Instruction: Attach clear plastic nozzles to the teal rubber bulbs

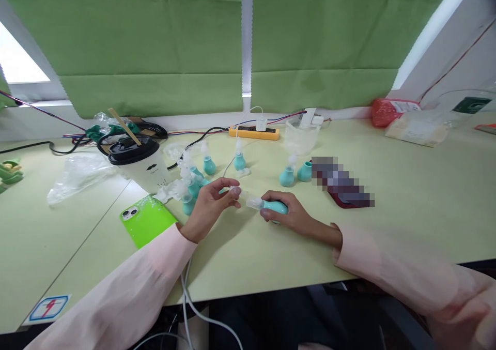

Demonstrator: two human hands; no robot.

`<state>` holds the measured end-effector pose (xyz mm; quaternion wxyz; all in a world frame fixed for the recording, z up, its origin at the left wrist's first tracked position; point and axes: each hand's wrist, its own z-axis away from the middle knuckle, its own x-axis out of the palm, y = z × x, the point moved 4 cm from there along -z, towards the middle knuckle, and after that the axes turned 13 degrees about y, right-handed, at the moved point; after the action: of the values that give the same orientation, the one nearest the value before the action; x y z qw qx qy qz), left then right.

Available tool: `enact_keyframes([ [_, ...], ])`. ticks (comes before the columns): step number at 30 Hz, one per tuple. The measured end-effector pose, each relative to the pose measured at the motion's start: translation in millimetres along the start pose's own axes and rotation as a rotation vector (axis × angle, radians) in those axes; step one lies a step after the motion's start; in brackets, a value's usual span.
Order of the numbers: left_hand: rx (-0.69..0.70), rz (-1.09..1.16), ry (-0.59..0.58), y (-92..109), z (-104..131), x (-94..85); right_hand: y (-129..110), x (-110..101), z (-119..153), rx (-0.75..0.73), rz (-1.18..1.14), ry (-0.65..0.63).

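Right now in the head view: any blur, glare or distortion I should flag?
Head view: wide-angle bending at the edges, the table rim curves; window top left blown out white; right sleeve soft at the lower corner; a pixelated patch masks something by the teal bulbs; both hands, left hand and right hand, stay sharp around the teal piece; shadows soft.

- Both arms were covered in long, loose sleeves of pale pink cloth, soft and lightly creased.
- The left sleeve (127, 288) ended in a plain cuff at the wrist, leaving the left hand (209, 205) bare.
- The right sleeve (406, 272) bunched in folds near its cuff; the right hand (292, 215) was likewise bare, with no ring, watch or glove.
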<state>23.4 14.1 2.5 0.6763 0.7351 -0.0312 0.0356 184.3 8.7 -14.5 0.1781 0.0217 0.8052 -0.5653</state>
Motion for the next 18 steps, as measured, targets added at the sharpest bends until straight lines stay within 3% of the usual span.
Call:
enact_keyframes([
  [4,-0.077,0.107,-0.001,-6,0,0.5,1,1,0,0.007,-0.004,-0.007],
  [8,-0.2,0.202,-0.088,-10,6,8.1,2,2,0,0.027,-0.028,-0.012],
  [18,-0.115,0.33,-0.115,-12,10,12.7,0,12,5,0.057,0.059,-0.091],
])
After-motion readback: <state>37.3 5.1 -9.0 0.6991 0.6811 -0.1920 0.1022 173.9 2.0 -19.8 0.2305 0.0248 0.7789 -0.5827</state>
